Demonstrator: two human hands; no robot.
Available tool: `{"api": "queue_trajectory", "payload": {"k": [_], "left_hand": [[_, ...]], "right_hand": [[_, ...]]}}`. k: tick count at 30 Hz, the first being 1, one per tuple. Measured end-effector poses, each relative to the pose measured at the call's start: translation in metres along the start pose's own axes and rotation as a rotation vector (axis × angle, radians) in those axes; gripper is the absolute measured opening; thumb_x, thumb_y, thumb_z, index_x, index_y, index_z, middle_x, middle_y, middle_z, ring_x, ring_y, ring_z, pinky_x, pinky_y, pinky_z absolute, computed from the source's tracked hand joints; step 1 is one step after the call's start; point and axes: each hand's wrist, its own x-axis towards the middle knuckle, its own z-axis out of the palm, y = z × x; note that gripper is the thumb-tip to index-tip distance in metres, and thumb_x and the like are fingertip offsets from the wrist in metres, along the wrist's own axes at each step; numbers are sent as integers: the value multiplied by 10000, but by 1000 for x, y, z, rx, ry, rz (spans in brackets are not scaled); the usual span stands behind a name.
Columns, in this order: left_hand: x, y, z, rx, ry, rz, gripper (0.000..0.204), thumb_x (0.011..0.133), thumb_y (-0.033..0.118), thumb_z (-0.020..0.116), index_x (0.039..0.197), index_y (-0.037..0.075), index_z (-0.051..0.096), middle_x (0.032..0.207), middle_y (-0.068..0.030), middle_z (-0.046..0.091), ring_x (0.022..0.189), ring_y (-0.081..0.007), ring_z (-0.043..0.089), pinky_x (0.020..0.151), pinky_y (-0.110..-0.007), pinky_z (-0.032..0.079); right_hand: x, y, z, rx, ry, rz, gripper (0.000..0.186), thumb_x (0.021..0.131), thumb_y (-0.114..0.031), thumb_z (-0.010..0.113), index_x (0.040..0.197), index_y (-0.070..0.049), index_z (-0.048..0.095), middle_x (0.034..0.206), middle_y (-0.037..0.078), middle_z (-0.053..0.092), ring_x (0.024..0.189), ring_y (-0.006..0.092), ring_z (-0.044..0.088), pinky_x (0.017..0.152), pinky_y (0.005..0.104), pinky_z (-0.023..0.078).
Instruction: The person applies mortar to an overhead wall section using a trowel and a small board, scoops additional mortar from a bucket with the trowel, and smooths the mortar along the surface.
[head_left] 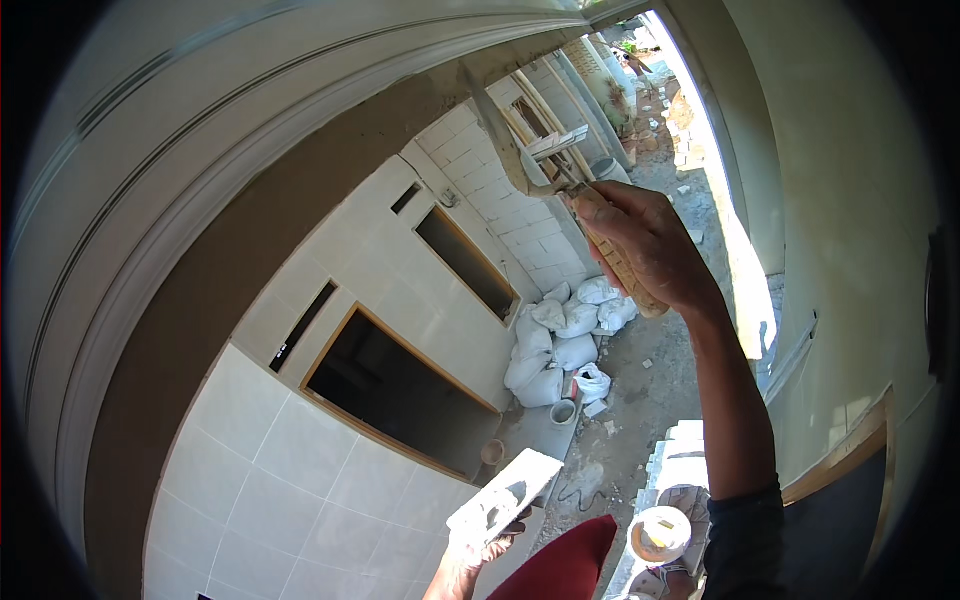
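Observation:
Raised in front of me, my right hand (pixel 655 240) is closed around the worn wooden handle of a trowel (pixel 510 155). Its long, mortar-smeared blade points up and to the left, and the tip meets the lower edge of a brown-grey plastered band (pixel 300 165) below the pale ceiling moulding. Lower down, my left hand (pixel 505 540) grips a white rectangular board (pixel 535 468) from below. A patch of grey mortar lies on that board. The fingers under it are partly hidden.
Below on the right, a round bucket (pixel 660 533) stands on a pale platform. White sacks (pixel 575 350) are piled by the block wall, with a small bucket (pixel 563 412) near them. A dark doorway (pixel 390 390) opens in the tiled wall (pixel 300 480). Something red (pixel 560 570) juts up at the bottom.

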Motion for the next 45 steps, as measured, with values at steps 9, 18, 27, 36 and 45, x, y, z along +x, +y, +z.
{"api": "queue_trajectory", "payload": {"k": [9,18,27,36,45], "left_hand": [[-11,-4,-4,320,224,176,529,941,270,540,1316,-88,436,1053,-271,556,720,-248,557,496,-271,522],[-10,-6,-5,362,288,180,518,943,269,536,1325,-69,442,1070,-279,555,736,-260,569,512,-289,536],[-18,-10,-8,382,305,213,508,946,268,532,1333,-50,448,1087,-288,555,753,-272,581,527,-308,551],[-30,-8,-12,476,317,251,500,948,267,529,1342,-31,453,1103,-296,555,769,-284,593,543,-326,566],[-52,-18,-11,337,153,180,506,941,268,541,1336,-35,451,1109,-296,533,759,-278,576,546,-336,569]], "right_hand": [[-15,9,29,-627,142,-487,458,964,-379,582,1108,55,606,745,123,628,653,188,586,629,373,481],[12,-16,2,-392,79,-41,418,945,-405,581,912,11,618,628,57,518,562,142,485,564,348,423],[-18,-37,14,-492,-26,-224,401,934,-331,618,1023,60,629,708,135,619,596,179,580,606,350,466],[-81,-32,59,-444,-52,-649,430,883,-200,665,1172,109,592,831,188,683,649,199,656,609,313,524],[-41,-21,25,-553,101,-236,481,934,-310,619,1183,101,592,809,163,664,710,190,639,670,331,507]]}}
